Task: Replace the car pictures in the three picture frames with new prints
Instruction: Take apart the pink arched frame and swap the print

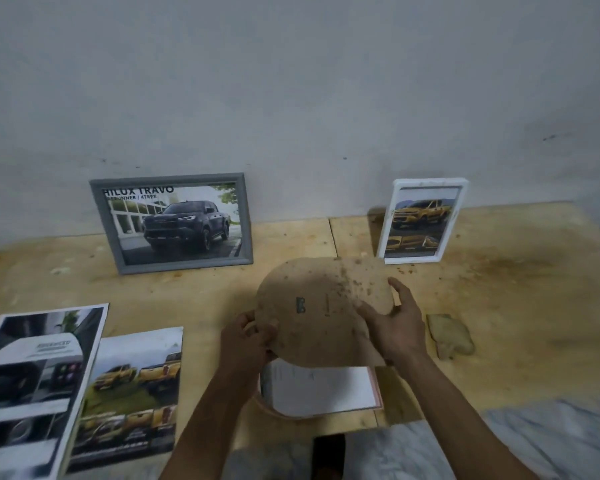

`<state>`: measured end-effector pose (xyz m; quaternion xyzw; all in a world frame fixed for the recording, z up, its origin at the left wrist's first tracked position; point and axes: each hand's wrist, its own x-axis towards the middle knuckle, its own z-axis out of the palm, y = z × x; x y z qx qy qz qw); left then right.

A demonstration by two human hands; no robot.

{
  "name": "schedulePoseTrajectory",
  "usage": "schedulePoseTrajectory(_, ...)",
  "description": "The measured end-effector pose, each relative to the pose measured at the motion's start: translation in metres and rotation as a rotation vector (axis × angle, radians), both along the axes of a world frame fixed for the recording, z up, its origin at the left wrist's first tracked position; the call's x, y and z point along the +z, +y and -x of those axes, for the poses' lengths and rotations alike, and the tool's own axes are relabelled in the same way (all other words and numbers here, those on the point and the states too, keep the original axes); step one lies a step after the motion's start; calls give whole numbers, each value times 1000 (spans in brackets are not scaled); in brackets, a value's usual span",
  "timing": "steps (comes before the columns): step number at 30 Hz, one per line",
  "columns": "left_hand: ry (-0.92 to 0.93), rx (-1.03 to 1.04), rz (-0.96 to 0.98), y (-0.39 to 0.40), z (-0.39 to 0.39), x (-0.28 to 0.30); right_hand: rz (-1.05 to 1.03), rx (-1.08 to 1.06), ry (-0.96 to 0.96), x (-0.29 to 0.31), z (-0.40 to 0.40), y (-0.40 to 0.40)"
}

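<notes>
Plywood tabletop [291, 244] runs to a grey wall, where the grey frame [172, 223] and white frame [422, 221] lean at its far edge, likely parked for their turn. Left hand [248, 341] pinches and right hand [395, 323] curls round the rounded backing board [321, 310], lifted off the pink frame [321, 393] near the front edge, probably to free its print; new prints [80, 386] wait at the front left corner.

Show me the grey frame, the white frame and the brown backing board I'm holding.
grey frame [245, 216]: head view, right border.
white frame [426, 182]: head view, top border.
brown backing board [321, 306]: head view, middle of its back.
</notes>
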<state>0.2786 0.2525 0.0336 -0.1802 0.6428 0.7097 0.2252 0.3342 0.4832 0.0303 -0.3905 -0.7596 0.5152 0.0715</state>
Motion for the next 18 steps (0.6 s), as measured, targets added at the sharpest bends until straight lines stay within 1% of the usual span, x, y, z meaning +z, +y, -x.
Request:
schedulePoseTrajectory(1,8,0,37,-4,-8,-4,-2,-8,-2,-3,-11,-2)
schedulePoseTrajectory(2,33,-3,131,-9,-14,-11,-9,-23,-4,-4,-20,-3)
schedulePoseTrajectory(5,177,-94,608,-27,-25,-33,-49,-58,-20,-11,-43,0)
schedulePoseTrajectory(6,202,-122,714,-33,-27,-42,-53,-67,-18,-14,-49,2)
schedulePoseTrajectory(7,208,-154,776,-37,-28,-52,-53,-72,-22,-18,-53,5)
schedulePoseTrajectory(10,151,-277,884,-42,-28,-72,-74,-64,-35,-31,-60,11)
schedulePoseTrajectory(12,167,-316,901,-39,-29,-77,-102,-47,-60,-39,-61,14)
schedulePoseTrajectory(15,209,-308,902,-32,-30,-76,-118,-33,-82,-51,-58,17)
schedulePoseTrajectory(18,179,-284,917,-29,-27,-77,-131,-6,-92,-63,-56,19)
